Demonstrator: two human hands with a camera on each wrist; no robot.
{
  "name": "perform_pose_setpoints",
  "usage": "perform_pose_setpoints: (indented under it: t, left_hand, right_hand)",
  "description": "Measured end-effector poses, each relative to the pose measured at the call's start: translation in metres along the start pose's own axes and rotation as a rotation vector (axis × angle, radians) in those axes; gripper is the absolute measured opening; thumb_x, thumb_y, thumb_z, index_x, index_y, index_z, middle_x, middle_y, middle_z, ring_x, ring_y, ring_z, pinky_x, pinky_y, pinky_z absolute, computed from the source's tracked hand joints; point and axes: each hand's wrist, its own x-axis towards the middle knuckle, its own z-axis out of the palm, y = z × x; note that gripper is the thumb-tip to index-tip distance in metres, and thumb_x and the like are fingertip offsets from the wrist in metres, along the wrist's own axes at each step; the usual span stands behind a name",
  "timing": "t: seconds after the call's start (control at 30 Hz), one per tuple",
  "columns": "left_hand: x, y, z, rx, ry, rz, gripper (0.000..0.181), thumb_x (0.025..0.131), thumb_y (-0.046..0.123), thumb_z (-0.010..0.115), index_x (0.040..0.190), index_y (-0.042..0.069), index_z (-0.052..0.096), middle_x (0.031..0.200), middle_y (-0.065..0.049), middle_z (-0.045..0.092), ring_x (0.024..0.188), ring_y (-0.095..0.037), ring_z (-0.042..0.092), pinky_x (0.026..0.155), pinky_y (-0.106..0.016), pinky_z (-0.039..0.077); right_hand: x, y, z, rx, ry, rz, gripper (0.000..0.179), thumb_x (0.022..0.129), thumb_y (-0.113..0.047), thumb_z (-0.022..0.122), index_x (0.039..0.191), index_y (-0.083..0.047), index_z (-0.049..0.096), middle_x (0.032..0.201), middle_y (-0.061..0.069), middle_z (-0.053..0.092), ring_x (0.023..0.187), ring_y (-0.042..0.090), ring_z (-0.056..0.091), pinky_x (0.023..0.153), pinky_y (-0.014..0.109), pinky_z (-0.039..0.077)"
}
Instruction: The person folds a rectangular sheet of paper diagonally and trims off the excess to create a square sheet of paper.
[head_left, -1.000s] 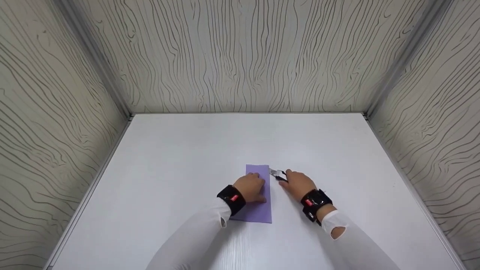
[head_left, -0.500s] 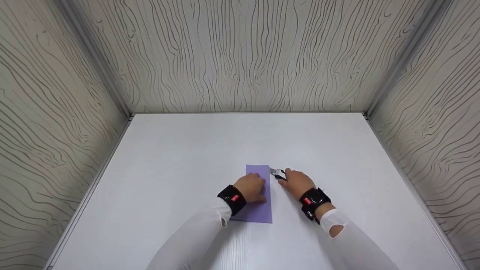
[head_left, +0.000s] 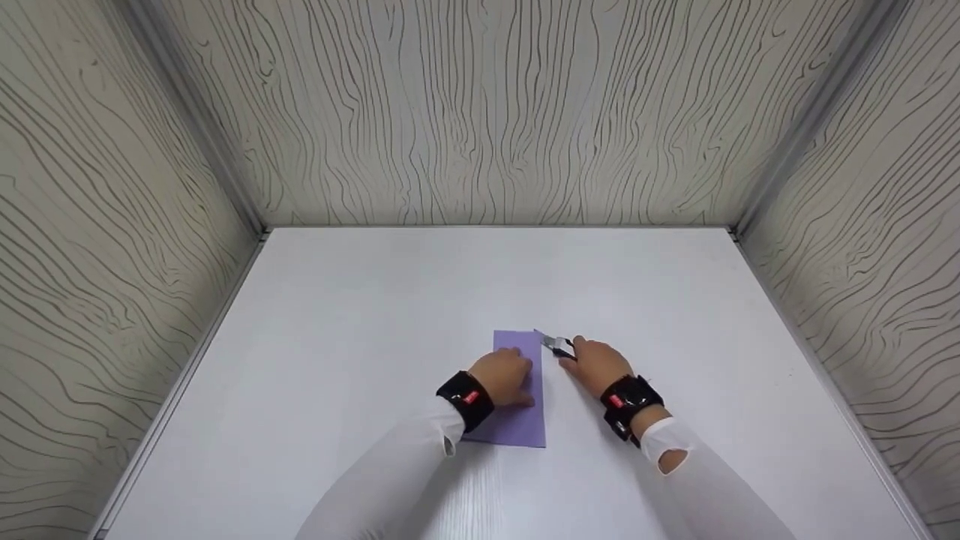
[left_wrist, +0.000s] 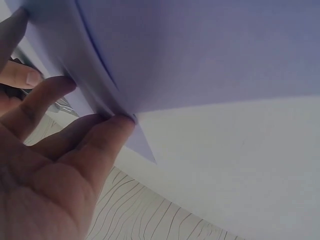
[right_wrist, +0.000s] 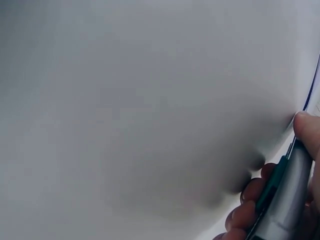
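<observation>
A folded sheet of purple paper (head_left: 517, 431) lies on the white table, its upper layer bowing up slightly in the left wrist view. My left hand (head_left: 501, 376) rests on it, spread fingertips (left_wrist: 65, 85) pressing the paper down near the folded part. To its right, my right hand (head_left: 600, 367) grips a utility knife (head_left: 561, 347); its silver blade meets the paper's right edge close to the far corner. In the right wrist view the knife's grey handle (right_wrist: 287, 195) lies between thumb and curled fingers. The paper hides the blade's tip.
The white table (head_left: 360, 300) is bounded by wood-grain panels (head_left: 480, 112) at the back and both sides. Black bands (head_left: 465, 399) circle both wrists, below white sleeves.
The knife blade has shifted slightly at the paper's edge, and the far right corner now sticks up in a small point. My left hand stays in place on the paper.
</observation>
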Motion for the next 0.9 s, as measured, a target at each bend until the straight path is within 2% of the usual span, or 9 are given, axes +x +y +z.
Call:
perform_pose_setpoints:
  t: [0.43,0.67,0.8,0.9]
  left_hand:
    - [-0.002,0.000,0.000,-0.034,0.003,-0.014,0.040,0.088,0.046,0.090,0.099,0.011,0.074,0.098,-0.003,0.067,0.085,-0.016,0.061,0.080,-0.032,0.059]
    - [0.004,-0.008,0.011,-0.024,0.034,0.005,0.042,0.088,0.047,0.089,0.096,0.010,0.072,0.099,-0.002,0.065,0.083,-0.014,0.059,0.078,-0.033,0.060]
    - [0.003,-0.008,0.011,0.003,0.026,-0.011,0.042,0.091,0.047,0.087,0.103,0.009,0.076,0.112,-0.006,0.070,0.097,-0.019,0.067,0.085,-0.035,0.063]
    - [0.002,-0.007,0.009,0.024,0.026,-0.020,0.042,0.093,0.047,0.085,0.108,0.008,0.078,0.120,-0.008,0.071,0.107,-0.022,0.068,0.088,-0.038,0.064]
  right_hand:
    - [-0.002,0.010,-0.001,-0.009,-0.016,0.041,0.040,0.105,-0.034,0.071,0.107,0.006,0.064,0.081,0.018,0.068,0.072,0.035,0.067,0.068,0.052,0.057]
    - [-0.008,0.024,-0.013,-0.014,0.000,0.086,0.047,0.106,-0.034,0.070,0.112,0.011,0.063,0.079,0.017,0.066,0.069,0.032,0.063,0.067,0.051,0.056]
    - [-0.011,0.031,-0.020,0.034,-0.035,0.148,0.049,0.105,-0.034,0.071,0.114,0.013,0.060,0.081,0.016,0.065,0.070,0.030,0.061,0.068,0.049,0.055]
    - [-0.014,0.039,-0.027,0.085,-0.053,0.194,0.045,0.105,-0.024,0.070,0.119,0.015,0.052,0.082,0.019,0.065,0.071,0.031,0.062,0.068,0.049,0.055]
